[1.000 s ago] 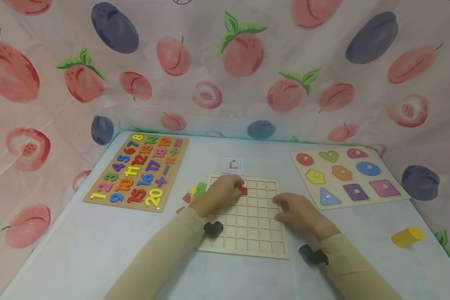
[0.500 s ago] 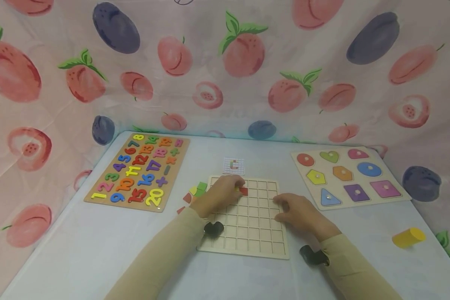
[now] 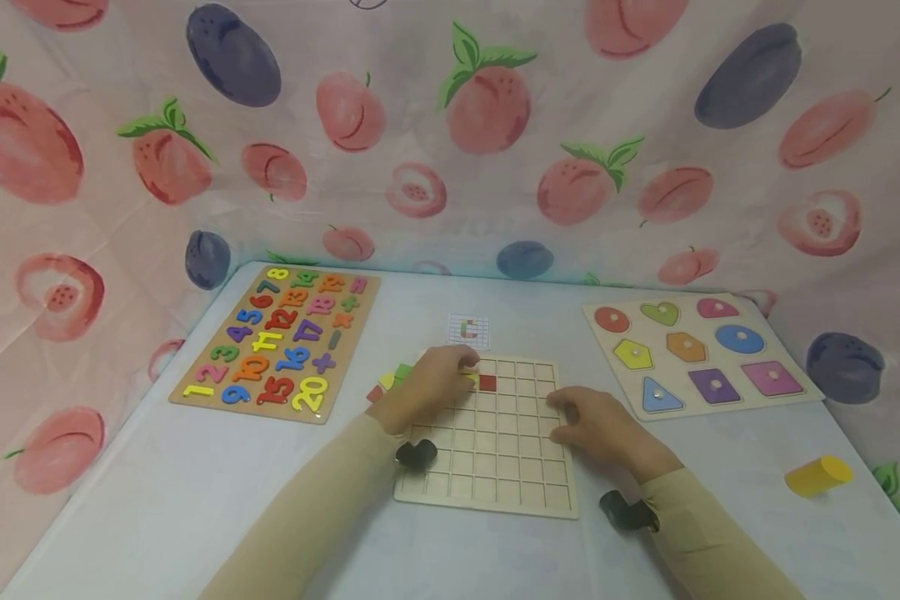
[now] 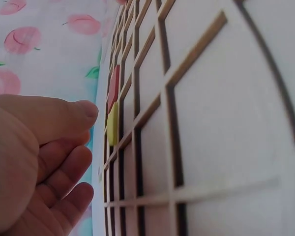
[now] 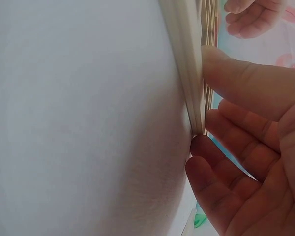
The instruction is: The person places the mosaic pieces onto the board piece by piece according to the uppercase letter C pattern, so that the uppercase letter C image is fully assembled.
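Observation:
A wooden grid board (image 3: 510,450) lies flat in front of me. A red square tile (image 3: 487,383) sits in one of its upper cells, with a yellow tile (image 4: 112,125) directly beside it. My left hand (image 3: 429,385) hovers over the board's upper left, fingertips right by the yellow tile. In the left wrist view, that hand's thumb and loosely bent fingers hold nothing. My right hand (image 3: 600,423) rests at the board's right edge. Its thumb (image 5: 236,78) touches the edge from above, and the other fingertips lie along the side with the hand relaxed.
A small pattern card (image 3: 468,332) lies behind the board. Loose green tiles (image 3: 401,373) and a red tile (image 3: 376,393) lie left of it. A number puzzle (image 3: 276,342) is at the left, a shape puzzle (image 3: 701,354) and a yellow cylinder (image 3: 817,475) at the right.
My left hand has drawn back slightly to the left, uncovering more of the red and yellow tiles. The right hand has stayed in place at the board's edge.

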The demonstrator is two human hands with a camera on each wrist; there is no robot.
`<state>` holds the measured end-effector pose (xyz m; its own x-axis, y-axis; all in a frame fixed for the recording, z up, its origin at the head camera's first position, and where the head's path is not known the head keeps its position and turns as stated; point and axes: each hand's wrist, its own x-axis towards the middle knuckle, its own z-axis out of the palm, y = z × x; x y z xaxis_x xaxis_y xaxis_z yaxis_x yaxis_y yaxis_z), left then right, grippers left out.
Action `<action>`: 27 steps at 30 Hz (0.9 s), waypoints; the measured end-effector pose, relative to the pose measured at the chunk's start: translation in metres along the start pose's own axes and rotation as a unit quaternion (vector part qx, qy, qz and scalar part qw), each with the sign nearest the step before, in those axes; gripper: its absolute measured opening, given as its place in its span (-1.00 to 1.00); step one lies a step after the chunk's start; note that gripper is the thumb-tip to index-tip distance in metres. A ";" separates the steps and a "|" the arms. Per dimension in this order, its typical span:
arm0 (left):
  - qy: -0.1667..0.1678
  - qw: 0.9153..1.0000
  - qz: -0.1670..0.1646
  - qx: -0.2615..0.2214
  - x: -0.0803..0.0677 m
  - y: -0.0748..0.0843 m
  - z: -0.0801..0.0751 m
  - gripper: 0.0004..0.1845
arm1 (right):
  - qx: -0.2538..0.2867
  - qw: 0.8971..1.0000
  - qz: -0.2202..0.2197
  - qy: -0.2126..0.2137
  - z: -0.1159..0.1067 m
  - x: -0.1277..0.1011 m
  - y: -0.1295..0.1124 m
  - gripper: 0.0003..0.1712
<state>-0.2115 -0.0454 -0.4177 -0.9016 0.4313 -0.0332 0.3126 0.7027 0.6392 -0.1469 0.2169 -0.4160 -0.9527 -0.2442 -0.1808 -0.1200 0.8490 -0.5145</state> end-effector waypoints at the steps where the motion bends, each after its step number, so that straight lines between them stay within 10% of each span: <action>1: 0.001 1.000 0.003 0.005 0.000 -0.001 -0.001 -0.62 | 0.000 1.000 0.000 0.000 0.000 0.000 0.000 -0.36; 27: 0.021 0.995 -0.098 -0.005 -0.022 -0.041 -0.045 -0.60 | -0.002 1.000 -0.006 0.002 0.000 0.000 0.002 -0.37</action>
<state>-0.2177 -0.1086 -0.4087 -0.9567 0.2628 -0.1252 0.1275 0.7649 0.6314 -0.1471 0.2185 -0.4176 -0.9520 -0.2534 -0.1717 -0.1332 0.8480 -0.5130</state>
